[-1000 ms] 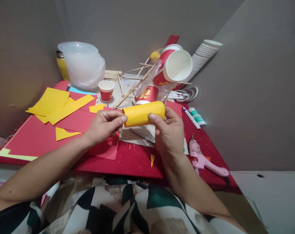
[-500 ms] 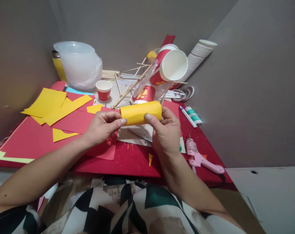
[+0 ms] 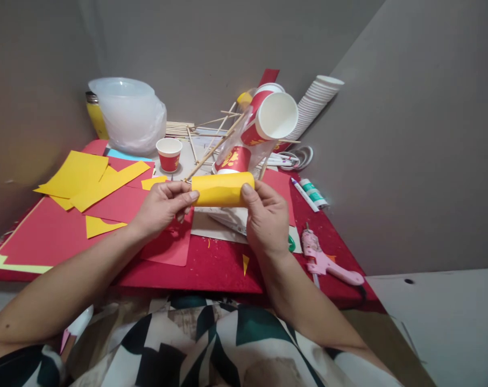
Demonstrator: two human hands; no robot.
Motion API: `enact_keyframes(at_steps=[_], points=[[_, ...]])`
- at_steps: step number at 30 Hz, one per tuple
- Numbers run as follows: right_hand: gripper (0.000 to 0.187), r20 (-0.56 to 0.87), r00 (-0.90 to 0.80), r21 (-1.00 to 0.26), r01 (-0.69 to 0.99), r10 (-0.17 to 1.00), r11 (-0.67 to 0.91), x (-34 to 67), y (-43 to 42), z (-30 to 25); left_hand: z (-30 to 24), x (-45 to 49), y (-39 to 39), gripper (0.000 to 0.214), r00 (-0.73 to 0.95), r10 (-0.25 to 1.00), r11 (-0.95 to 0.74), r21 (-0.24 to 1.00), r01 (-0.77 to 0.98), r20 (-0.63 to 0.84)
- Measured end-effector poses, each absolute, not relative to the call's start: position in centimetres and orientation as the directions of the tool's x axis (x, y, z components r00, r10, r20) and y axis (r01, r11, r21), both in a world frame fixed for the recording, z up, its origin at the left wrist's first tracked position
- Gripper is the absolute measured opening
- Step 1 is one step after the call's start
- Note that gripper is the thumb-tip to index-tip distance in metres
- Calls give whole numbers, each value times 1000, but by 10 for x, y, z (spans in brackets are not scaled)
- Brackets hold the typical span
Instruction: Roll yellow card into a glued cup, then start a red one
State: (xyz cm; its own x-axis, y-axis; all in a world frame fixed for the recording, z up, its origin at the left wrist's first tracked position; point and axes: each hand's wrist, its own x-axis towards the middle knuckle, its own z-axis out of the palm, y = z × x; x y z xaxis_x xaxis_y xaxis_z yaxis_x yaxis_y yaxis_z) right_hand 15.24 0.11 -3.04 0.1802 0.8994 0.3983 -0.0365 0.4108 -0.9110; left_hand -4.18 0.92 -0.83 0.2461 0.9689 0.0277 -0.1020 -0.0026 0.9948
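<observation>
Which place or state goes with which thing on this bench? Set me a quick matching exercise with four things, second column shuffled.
Things:
1. Rolled yellow paper
2. Pink glue gun
3. Small red-and-white cup
4. Stack of white cups

Places and states:
A. Upright, beside the translucent tub
B. Tilted, by the grey wall
C. Held by the left hand and right hand
D. Lying on the red cloth

Pairs: 1-C, 2-D, 3-A, 4-B

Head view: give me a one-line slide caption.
Left hand and right hand hold a yellow roll above a red table, with a pink glue gun lying to the right.
</observation>
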Motion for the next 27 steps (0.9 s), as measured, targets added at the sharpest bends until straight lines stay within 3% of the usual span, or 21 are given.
enact_keyframes(at_steps=[7,12,18,27], points=[[23,421,281,-891,-47,862,451,157,6,-36,-13,-47,16,24,255,966,7,980,-198,45],[24,448,365,-872,-21,816,488,155,4,-33,-6,-52,23,26,224,974,102,939,-328,-28],[18,561,387,-803,42,732,594,147,-5,-30,3,-60,27,26,280,956,199,888,-414,-84],[18,558,367,-805,23,744,592,146,-7,-29,9,-71,36,20,300,933,336,778,-530,-199]])
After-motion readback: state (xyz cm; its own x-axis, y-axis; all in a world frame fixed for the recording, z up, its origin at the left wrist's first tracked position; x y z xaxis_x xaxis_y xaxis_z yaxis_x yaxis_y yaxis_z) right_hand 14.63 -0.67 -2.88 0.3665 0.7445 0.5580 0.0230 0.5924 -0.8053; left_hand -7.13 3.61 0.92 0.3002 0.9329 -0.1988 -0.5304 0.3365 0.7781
